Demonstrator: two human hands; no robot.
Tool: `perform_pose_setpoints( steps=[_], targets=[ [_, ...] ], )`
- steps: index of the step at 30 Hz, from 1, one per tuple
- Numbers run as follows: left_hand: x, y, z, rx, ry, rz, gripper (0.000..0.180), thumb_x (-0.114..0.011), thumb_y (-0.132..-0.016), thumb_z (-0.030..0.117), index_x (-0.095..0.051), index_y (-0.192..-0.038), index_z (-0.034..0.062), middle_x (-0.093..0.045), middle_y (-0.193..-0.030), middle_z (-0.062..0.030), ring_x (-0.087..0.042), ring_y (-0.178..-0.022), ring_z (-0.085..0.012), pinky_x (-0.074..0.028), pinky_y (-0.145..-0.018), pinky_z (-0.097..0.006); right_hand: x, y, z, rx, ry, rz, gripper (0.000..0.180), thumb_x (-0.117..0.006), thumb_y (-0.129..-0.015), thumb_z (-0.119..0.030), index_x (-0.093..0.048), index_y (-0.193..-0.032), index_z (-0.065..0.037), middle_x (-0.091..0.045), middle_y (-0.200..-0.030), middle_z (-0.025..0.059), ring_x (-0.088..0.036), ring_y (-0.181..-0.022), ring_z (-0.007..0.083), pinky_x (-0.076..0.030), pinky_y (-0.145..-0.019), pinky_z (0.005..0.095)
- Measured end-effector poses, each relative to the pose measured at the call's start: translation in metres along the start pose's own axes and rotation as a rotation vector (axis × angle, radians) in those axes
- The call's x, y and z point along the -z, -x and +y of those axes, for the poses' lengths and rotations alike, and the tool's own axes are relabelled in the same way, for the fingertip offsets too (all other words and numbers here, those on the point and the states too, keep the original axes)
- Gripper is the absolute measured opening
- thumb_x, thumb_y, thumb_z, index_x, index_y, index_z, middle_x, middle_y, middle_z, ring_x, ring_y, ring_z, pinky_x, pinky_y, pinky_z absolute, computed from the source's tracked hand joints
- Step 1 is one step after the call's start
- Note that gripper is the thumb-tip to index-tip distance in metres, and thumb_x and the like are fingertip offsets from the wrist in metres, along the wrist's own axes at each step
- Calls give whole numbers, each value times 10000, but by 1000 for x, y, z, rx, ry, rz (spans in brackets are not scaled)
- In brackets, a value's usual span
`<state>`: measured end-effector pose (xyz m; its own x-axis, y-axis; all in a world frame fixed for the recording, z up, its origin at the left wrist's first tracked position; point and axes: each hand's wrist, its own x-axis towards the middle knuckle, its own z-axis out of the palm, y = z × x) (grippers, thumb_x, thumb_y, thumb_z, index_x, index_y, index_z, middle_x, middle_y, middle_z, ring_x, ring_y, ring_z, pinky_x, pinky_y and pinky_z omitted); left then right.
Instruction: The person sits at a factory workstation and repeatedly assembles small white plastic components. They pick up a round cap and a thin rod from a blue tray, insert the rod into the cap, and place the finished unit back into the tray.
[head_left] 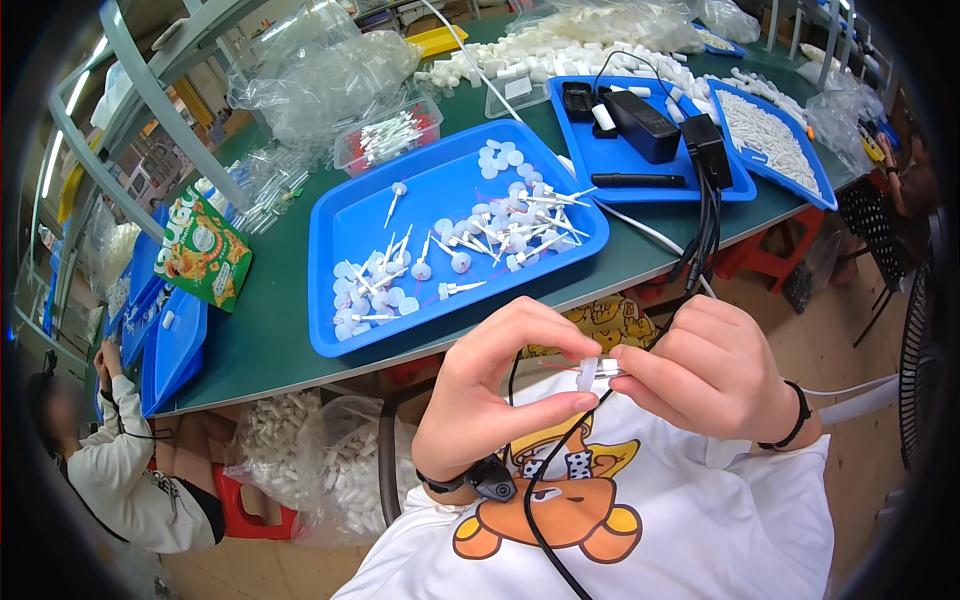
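Note:
Above my lap, just off the table's near edge, both hands meet at one small part. My left hand (500, 385) is closed, pinching a translucent white round cap (587, 374) between thumb and fingertips. My right hand (705, 368) is closed on a short clear-and-white stem (607, 368) that meets the cap; its far end is hidden by the fingers. A thin reddish wire seems to run beside the cap. Beyond my hands, a blue tray (400, 190) holds many similar pieces (460, 262), round caps with thin white stems, mostly heaped at its near side and right.
At the back right, another blue tray (735, 190) carries a black box (643, 125), a black pen and cables. White tubes (560, 50) are piled behind. A green snack bag (205, 250) stands left. A person (130, 470) sits at far left. A black cable (540, 480) crosses my shirt.

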<state>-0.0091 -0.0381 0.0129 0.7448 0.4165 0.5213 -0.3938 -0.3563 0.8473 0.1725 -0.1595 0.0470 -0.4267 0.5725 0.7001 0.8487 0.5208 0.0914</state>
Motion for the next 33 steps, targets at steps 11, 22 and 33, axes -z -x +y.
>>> perform_pose_setpoints(
  steps=[11, 22, 33],
  targets=[
    [3, 1, -2, -35, -7, 6, 287, -787, -666, -19, -677, -929, 6, -647, -945, -98, -600, -901, -177, -460, -818, -294, -5, 1, -2, 13, -26, -26, 206, -725, -716, -107, -615, -828, 26, -490, -658, 33, -509, -573, 160, -393, -495, 279],
    [3, 0, 3, -64, -248, 44, 256, -830, -619, 53, -715, -847, 51, -680, -848, -39, -618, -841, -173, -463, -842, -342, -4, 1, -1, -2, -29, -111, 202, -710, -708, -95, -611, -837, 25, -513, -688, 45, -534, -613, 168, -413, -520, 278],
    [1, -1, 4, -128, -371, 79, 239, -846, -607, 117, -721, -806, 76, -677, -771, -6, -634, -725, -147, -463, -873, -374, -6, 4, 1, -9, -94, -115, 211, -702, -691, -87, -610, -840, 30, -517, -700, 54, -536, -610, 176, -419, -516, 285]
  ],
)
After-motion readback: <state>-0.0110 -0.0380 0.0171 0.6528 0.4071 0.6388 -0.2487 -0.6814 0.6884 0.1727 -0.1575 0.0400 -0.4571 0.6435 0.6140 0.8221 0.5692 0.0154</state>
